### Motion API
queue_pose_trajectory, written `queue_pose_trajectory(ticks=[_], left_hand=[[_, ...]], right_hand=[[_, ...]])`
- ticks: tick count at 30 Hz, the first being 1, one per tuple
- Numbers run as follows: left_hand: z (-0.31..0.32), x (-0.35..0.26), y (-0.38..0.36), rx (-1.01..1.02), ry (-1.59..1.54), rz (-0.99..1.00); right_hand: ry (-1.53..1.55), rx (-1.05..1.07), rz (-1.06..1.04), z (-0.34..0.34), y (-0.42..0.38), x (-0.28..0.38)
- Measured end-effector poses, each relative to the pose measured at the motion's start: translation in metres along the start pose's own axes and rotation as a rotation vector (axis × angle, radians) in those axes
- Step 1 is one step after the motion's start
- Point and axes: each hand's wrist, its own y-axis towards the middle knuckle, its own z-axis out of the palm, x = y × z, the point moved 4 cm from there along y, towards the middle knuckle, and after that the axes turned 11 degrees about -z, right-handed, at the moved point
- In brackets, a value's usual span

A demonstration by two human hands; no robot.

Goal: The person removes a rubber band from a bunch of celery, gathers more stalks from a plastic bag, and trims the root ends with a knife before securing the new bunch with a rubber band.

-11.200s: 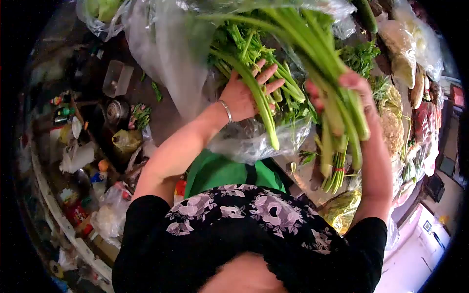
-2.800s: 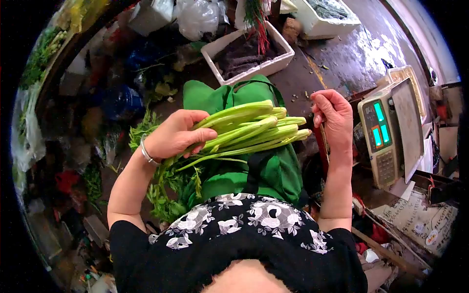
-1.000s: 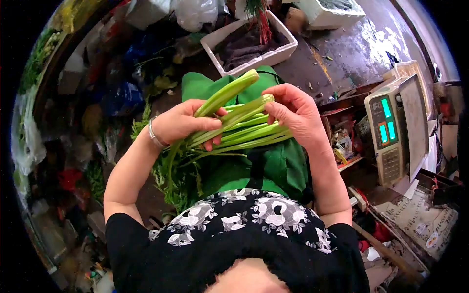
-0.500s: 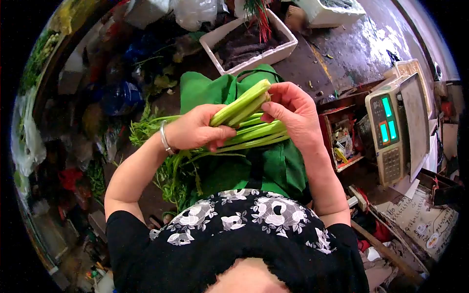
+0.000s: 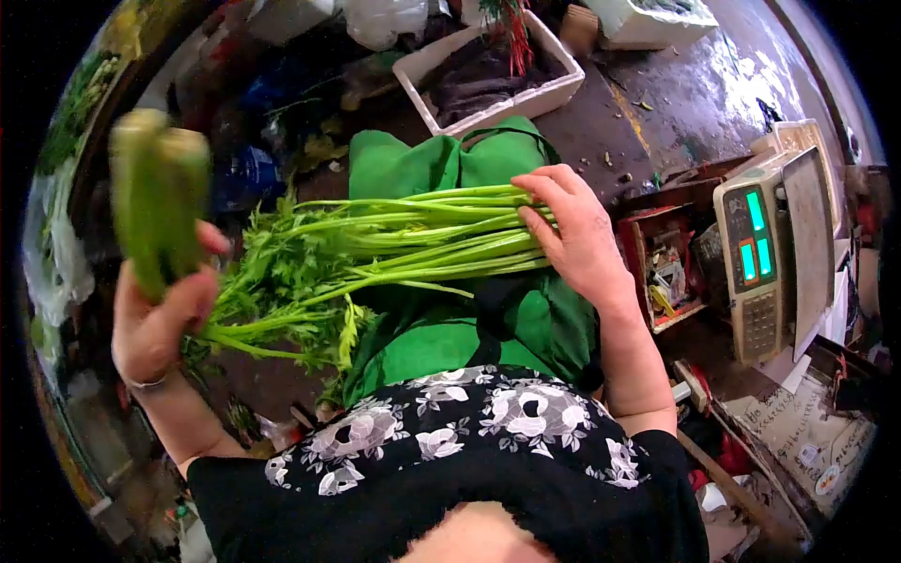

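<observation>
Celery bunch [image 5: 422,230] laid across green apron [image 5: 436,342]

The bunch is set between the hands, its long axis crosswise, leaves to the left, cut ends to the right. Those ends are touched by the right hand [image 5: 584,235], fingers bent, thumb apart; whether they are gripped cannot be told. Blurred, thicker stalks [image 5: 155,202] are clasped by the left hand [image 5: 155,324], cut ends pointing away from the body.

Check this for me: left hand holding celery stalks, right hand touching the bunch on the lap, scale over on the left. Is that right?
One slip: the head view shows the scale on the right. The left hand does hold celery stalks, and the right hand touches the bunch on the lap.
</observation>
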Motion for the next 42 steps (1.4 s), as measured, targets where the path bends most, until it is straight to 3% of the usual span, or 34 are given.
queue_pose_trajectory(ticks=[5,9,11,12,14,15,19,21,23,25,27,31,35,38,40,42], left_hand=[[-0.087,0.0,-0.011,-0.172,-0.315,0.237],[-0.196,0.029,-0.037,-0.477,-0.396,0.232],[-0.259,0.052,-0.057,-0.781,-0.26,0.277],[-0.264,0.049,-0.065,-0.787,-0.256,0.279],[-0.276,0.036,-0.086,-1.165,0.466,-0.009],[-0.266,0.031,-0.084,-1.168,0.465,-0.009],[-0.138,-0.014,-0.043,-0.944,1.192,0.355],[-0.091,-0.01,-0.015,-0.742,0.796,0.211],[-0.032,-0.015,0.006,-0.53,0.777,0.358],[0.017,-0.018,0.025,-0.24,0.708,0.283],[0.064,-0.017,0.039,-0.081,0.625,0.333],[0.136,-0.007,0.059,0.365,0.54,0.295],[0.171,0.015,0.082,0.548,0.353,0.324],[0.17,0.019,0.094,0.607,0.261,0.418],[0.164,0.019,0.098,0.715,0.248,0.122],[0.164,0.021,0.097,0.76,0.22,0.008]], right_hand=[[-0.078,0.064,-0.051,0.003,0.003,0.0],[-0.125,0.08,-0.082,0.004,0.001,-0.001],[-0.121,0.089,-0.073,0.003,0.0,0.003],[-0.117,0.084,-0.066,0.002,-0.001,0.004],[-0.111,0.077,-0.06,0.002,0.0,0.005],[-0.09,0.055,-0.048,0.001,0.0,0.003],[-0.075,-0.017,-0.082,-0.004,-0.002,0.008],[-0.154,-0.05,-0.134,-0.011,-0.003,0.024],[-0.049,0.045,-0.256,-0.009,-0.008,0.043],[-0.044,0.156,-0.298,0.007,-0.017,0.059],[-0.13,0.279,-0.305,0.026,-0.025,0.067],[-0.263,0.26,-0.37,0.043,-0.032,0.065],[-0.228,0.27,-0.297,0.036,-0.028,0.064],[0.044,0.17,-0.174,0.004,-0.028,0.053],[0.191,0.095,-0.103,-0.019,-0.03,0.041],[0.277,0.038,0.036,-0.033,-0.036,0.029]])
